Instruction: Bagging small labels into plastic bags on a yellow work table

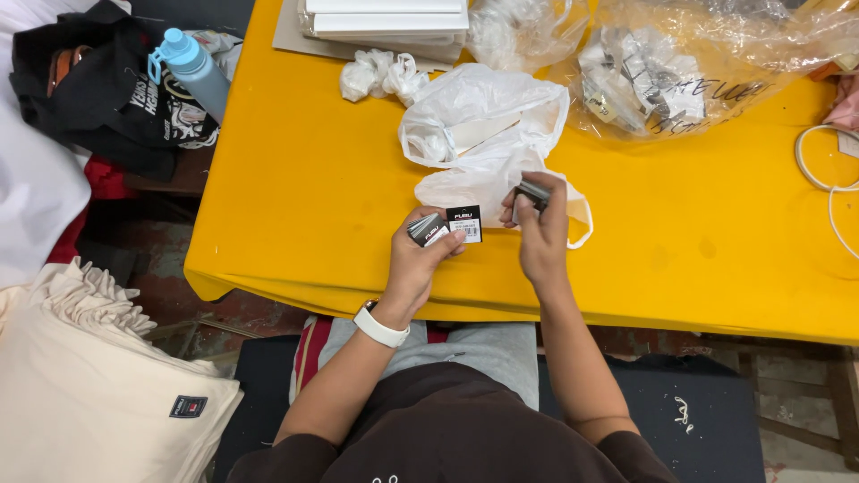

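worktop: a broad table draped in yellow cloth [313,179]; every place below is told from its near edge, the one by the person's lap.
clear bag: a large see-through plastic bag of folded paper pieces [680,72], far back from that edge, toward the right.
white bag: a crumpled white plastic bag, open at the mouth [483,125], lying just beyond the hands, between them and the far side.
left hand [420,255]: over the near edge, fingers curled and pinching a small fanned stack of black card tags [443,228], one tag standing out toward the right with its white label facing up.
right hand [537,224]: just right of the left one, a little farther over the cloth, fingertips pressed together on a thin dark bundle of tags [534,190].
relation: the two bundles sit side by side, slightly apart; the fanned stack's long axis runs left to right, toward the right hand, which is nearer the white bag.
tags' look: small, flat, rectangular, glossy black with white print.
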